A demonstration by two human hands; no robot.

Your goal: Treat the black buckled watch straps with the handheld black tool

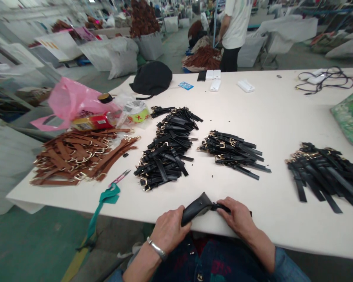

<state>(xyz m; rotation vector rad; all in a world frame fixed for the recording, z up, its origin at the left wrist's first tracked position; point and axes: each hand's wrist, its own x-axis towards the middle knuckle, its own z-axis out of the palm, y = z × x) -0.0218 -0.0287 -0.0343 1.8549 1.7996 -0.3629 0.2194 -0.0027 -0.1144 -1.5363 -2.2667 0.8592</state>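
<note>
At the table's near edge my left hand [170, 226] is closed round a black leather strap piece [196, 207], which bends upward between my hands. My right hand [237, 216] pinches the strap's other end, fingers closed on it. A silver bracelet sits on my left wrist. Beyond my hands lie three heaps of black buckled straps: a tall one [167, 147] at centre, a smaller one [232, 150] to its right, and another [326, 174] at the far right.
A pile of brown straps with rings [79, 154] lies at left, with small scissors [119, 177] and a teal ribbon [107, 197] beside it. A pink bag [70, 100], bottle, black cap [151, 78], white boxes and cables sit further back. A person in white stands beyond the table.
</note>
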